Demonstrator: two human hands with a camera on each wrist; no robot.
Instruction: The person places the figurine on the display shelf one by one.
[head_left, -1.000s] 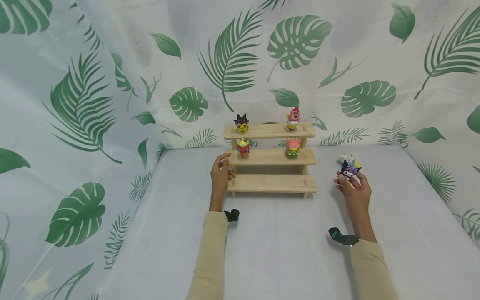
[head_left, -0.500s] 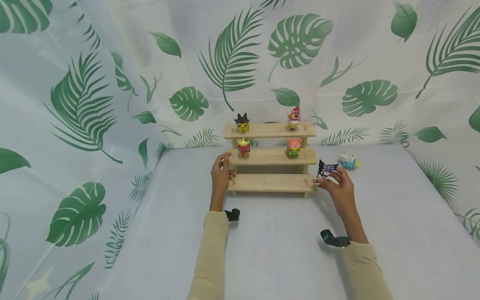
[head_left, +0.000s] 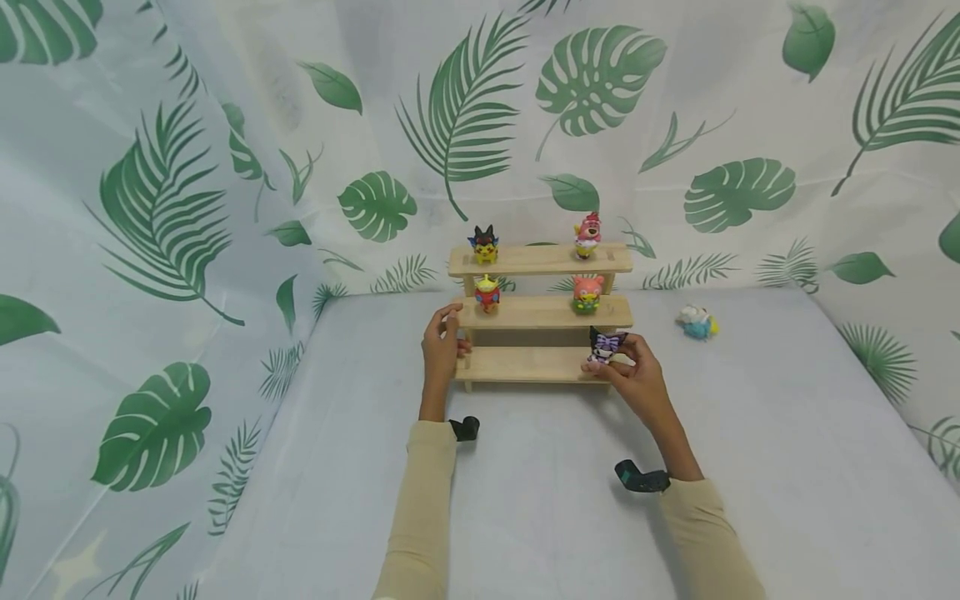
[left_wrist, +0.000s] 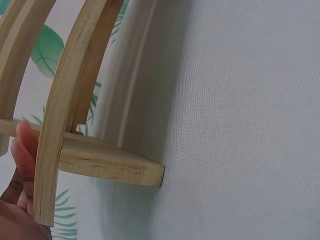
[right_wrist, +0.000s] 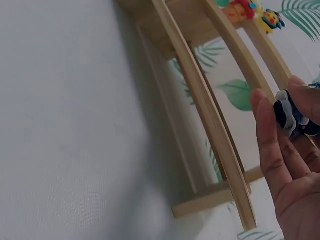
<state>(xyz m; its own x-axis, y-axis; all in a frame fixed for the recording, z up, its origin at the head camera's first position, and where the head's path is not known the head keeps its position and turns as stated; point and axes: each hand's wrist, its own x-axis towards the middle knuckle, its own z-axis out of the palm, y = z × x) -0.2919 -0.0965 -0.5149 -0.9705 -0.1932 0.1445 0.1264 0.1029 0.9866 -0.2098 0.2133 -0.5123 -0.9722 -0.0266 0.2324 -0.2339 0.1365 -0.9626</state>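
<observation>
A three-step wooden display stand (head_left: 525, 364) sits on the table. At its left end, my left hand (head_left: 439, 348) holds the side between the middle and bottom steps; fingers (left_wrist: 26, 152) show behind a step's end in the left wrist view. My right hand (head_left: 642, 377) pinches a black-eared figurine (head_left: 603, 345) with purple and white parts, at the right end of the bottom step. Whether its base touches the wood I cannot tell. In the right wrist view, the figurine (right_wrist: 290, 114) is partly hidden between thumb and fingers.
On the top step stand a black-and-yellow figurine (head_left: 484, 246) and a pink-and-red one (head_left: 587, 237). The middle step bears a red-and-yellow figurine (head_left: 487, 295) and a pink-and-green one (head_left: 587, 294). A white-and-blue figurine (head_left: 697, 322) lies on the table to the right.
My right hand has carried the black-eared figurine leftward, from beside the white-and-blue figurine to the bottom step's right end. The left hand has stayed on the stand.
</observation>
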